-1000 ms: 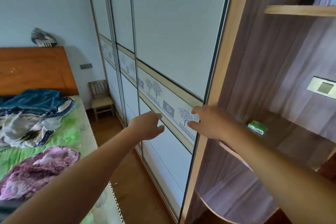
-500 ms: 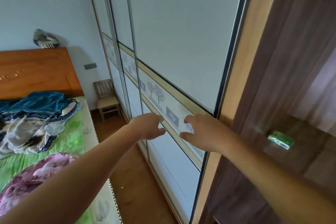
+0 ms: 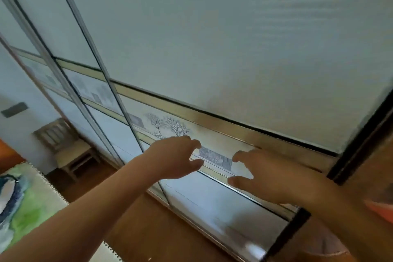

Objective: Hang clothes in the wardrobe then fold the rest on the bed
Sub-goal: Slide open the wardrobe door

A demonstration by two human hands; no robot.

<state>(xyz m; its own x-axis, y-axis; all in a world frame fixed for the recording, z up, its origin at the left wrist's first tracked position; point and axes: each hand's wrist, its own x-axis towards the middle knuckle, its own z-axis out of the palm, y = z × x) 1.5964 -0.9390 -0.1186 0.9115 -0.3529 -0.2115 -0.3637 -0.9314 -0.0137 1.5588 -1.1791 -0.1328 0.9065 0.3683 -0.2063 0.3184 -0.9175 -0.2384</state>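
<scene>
A pale sliding wardrobe door (image 3: 223,38) with a beige band and tree prints fills most of the view. My left hand (image 3: 174,158) reaches to the printed band, fingers loosely spread and bent, holding nothing. My right hand (image 3: 268,173) is close beside it on the same band, fingers spread against the door. The door's dark right edge (image 3: 359,147) stands at the far right, with brown wardrobe wood (image 3: 374,168) behind it. A corner of the bed (image 3: 32,202) with a green cover and a bit of cloth shows at lower left.
A small wooden chair (image 3: 68,149) stands by the wall next to the far wardrobe doors. A wooden floor (image 3: 148,223) runs between the bed and the wardrobe. A grey wall plate (image 3: 13,109) is at the left.
The view has swung right and closer to the door. Both hands have moved along the printed band, and the door now covers most of the open wardrobe section seen before.
</scene>
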